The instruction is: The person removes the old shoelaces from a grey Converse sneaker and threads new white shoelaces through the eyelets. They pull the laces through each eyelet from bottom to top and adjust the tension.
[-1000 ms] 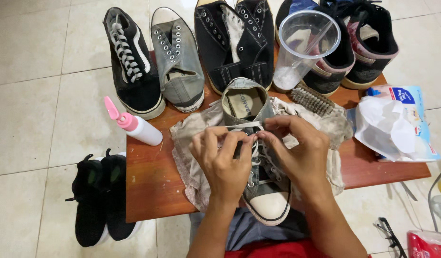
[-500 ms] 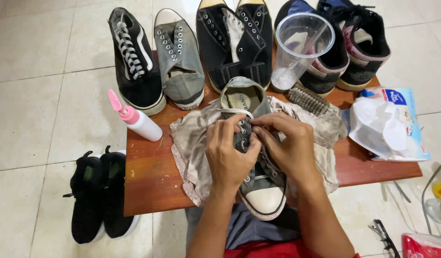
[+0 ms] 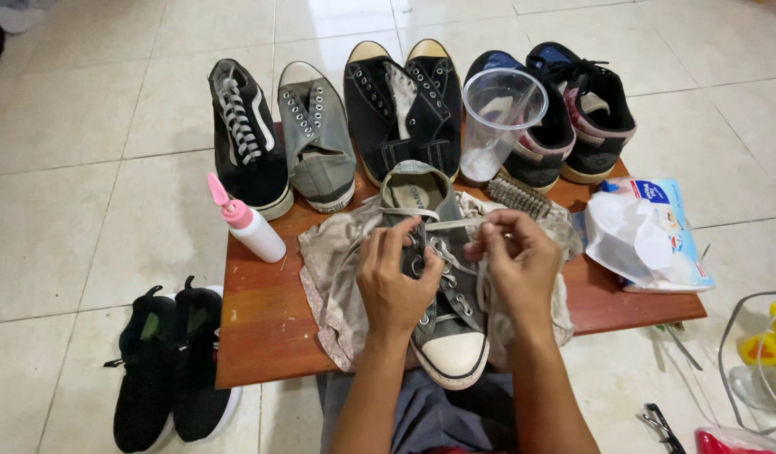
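A grey canvas sneaker (image 3: 445, 332) with a white toe cap lies on a stained cloth (image 3: 337, 277) on a low wooden table (image 3: 262, 328), toe toward me. My left hand (image 3: 396, 282) rests on the sneaker's lacing area, fingers pressed on the eyelets. Beside it, my right hand (image 3: 514, 265) pinches a pale shoelace (image 3: 451, 224) that runs across the sneaker's tongue near the top eyelets. Both hands are close together over the shoe.
Several shoes line the table's far edge: a black laced sneaker (image 3: 243, 134), a grey one (image 3: 316, 134), a black pair (image 3: 403, 105), a dark pair (image 3: 564, 109). A clear plastic cup (image 3: 501, 122), brush (image 3: 522, 197), pink-capped bottle (image 3: 247, 223), white packet (image 3: 648, 235). Black shoes (image 3: 169, 366) on the floor.
My hands have shifted slightly along the laces toward the sneaker's top eyelets, and the lace is now drawn sideways across the tongue. The view moved back a little.
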